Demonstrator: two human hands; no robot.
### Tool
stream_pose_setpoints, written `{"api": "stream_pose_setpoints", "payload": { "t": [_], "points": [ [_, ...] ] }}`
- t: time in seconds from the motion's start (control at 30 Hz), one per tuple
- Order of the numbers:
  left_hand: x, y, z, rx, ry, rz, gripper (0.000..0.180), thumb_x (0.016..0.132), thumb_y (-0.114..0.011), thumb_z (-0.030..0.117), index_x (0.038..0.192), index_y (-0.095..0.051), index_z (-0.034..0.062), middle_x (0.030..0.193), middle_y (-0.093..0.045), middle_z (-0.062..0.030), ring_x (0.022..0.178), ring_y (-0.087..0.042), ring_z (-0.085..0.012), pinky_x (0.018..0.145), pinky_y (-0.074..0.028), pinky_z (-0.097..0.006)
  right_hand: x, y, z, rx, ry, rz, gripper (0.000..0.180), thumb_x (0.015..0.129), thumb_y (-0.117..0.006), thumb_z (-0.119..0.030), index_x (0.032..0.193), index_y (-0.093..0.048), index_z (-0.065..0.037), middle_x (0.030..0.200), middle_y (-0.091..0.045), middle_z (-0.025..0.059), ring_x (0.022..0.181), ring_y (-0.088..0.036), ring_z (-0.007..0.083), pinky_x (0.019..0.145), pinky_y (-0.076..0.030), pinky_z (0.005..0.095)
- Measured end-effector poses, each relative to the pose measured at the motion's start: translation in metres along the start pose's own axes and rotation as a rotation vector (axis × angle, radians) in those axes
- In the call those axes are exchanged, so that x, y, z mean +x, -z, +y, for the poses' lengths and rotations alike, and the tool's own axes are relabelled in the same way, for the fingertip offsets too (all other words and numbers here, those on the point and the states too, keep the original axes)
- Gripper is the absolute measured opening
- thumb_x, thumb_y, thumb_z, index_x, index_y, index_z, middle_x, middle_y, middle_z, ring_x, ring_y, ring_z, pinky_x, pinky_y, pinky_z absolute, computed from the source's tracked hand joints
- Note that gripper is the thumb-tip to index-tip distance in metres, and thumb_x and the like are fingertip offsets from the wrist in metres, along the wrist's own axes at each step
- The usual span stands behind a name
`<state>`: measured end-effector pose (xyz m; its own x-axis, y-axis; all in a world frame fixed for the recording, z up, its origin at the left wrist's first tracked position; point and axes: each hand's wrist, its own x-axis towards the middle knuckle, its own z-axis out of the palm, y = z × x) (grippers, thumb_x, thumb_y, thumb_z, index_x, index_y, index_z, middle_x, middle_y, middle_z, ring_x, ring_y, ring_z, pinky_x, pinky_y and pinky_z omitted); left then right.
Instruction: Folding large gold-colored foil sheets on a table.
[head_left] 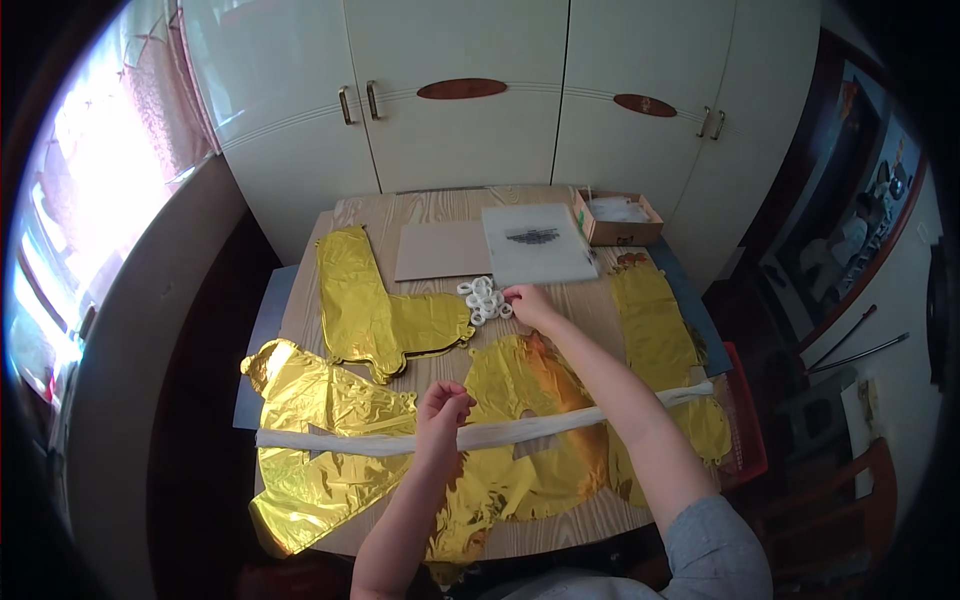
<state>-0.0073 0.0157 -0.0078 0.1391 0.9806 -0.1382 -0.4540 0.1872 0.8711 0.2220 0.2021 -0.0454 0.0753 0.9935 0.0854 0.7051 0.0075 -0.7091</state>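
Worktop (420, 205) of pale wood, set against white cupboards (460, 90). Spread across it, flat gold foil balloons (330, 440), uninflated, crossed by a long white ribbon (540, 428) running left to right. Behind, a cardboard sheet (442, 250), a clear packet (537, 243), a small open box (618, 220). Left hand (440, 410), grip closed on the ribbon, pinning it over the foil. Right hand (528, 305), fingertips pinching at a cluster of small white rings (486, 299). Best done by lifting a single ring clear and keeping the ribbon taut and untwisted.
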Motion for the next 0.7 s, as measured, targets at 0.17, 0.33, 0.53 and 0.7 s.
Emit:
{"api": "stream_pose_setpoints", "payload": {
  "t": [0.17,0.33,0.53,0.7],
  "points": [
    [0.001,-0.003,0.000,0.000,0.004,-0.002,0.007,0.087,-0.057,0.002,0.091,-0.054,0.0075,0.078,-0.056,-0.0011,0.073,-0.054,-0.0091,0.068,-0.043,-0.022,-0.002,0.014,0.009,-0.010,0.093,0.143,0.026,0.085,-0.051,-0.011,0.103,-0.069,-0.005,0.103,-0.067,0.0168,0.095,-0.064,0.0312,0.082,-0.050,0.0389],
    [-0.002,-0.003,-0.001,0.215,-0.112,-0.030,0.006,0.087,-0.057,0.005,0.094,-0.057,0.0059,0.081,-0.058,0.0006,0.076,-0.056,-0.0093,0.069,-0.042,-0.022,-0.078,0.046,-0.027,0.133,0.283,-0.025,0.023,0.085,-0.057,-0.012,0.104,-0.067,-0.004,0.095,-0.064,0.0161,0.088,-0.063,0.0305,0.079,-0.050,0.0386],
    [-0.005,-0.006,0.003,1.035,-0.399,-0.132,0.014,0.083,-0.064,0.010,0.094,-0.066,0.0026,0.083,-0.063,-0.0058,0.078,-0.058,-0.0186,0.073,-0.047,-0.029,-0.181,0.066,-0.044,-0.090,0.421,-0.309,0.018,0.084,-0.063,-0.020,0.093,-0.070,-0.006,0.087,-0.063,0.0108,0.085,-0.063,0.0283,0.077,-0.050,0.0385],
    [-0.009,-0.010,-0.009,1.262,-0.481,-0.215,0.016,0.077,-0.067,0.012,0.091,-0.069,0.0046,0.087,-0.065,-0.0102,0.087,-0.058,-0.0295,0.079,-0.049,-0.039,-0.199,0.048,-0.027,-0.029,0.454,-0.261,0.016,0.084,-0.065,-0.020,0.090,-0.070,-0.007,0.087,-0.063,0.0092,0.085,-0.062,0.0280,0.077,-0.050,0.0387]
  ]
}}
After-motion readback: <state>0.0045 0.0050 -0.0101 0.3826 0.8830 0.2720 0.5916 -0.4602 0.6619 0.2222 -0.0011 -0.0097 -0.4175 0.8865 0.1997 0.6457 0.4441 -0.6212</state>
